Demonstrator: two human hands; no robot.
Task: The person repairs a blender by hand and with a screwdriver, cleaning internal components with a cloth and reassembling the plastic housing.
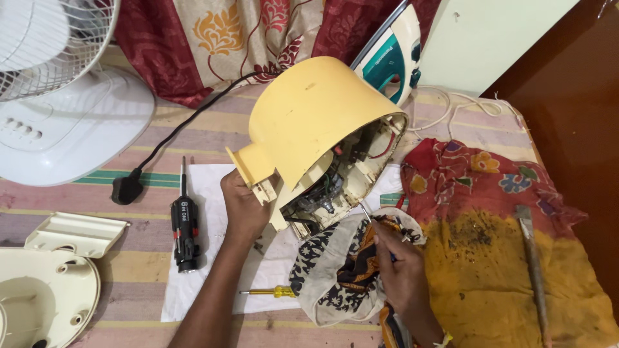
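The left hand [244,205] is closed around the spout-like neck of a yellow appliance housing [309,122], holding it tipped on its side over the white sheet [206,270] near the middle of the striped table [129,258], so the open underside faces the right hand. The right hand [403,270] pinches a thin screwdriver [369,216] whose tip pokes toward the exposed wiring [329,187] inside the shell, with a patterned rag [335,270] bunched just below it. A black multi-bit driver [185,225] and a small yellow screwdriver [274,292] lie on the sheet nearby; a white fan [58,96] stands at the far left corner, an iron [393,55] leans at the far edge, and a metal file [534,270] rests on the red-and-yellow cloth [490,258] to the right. To my eye the risk is a slip: the housing balances on one grip, and if it rolls, the tip could nick a wire or skid off, and any loose screw could vanish into the rag
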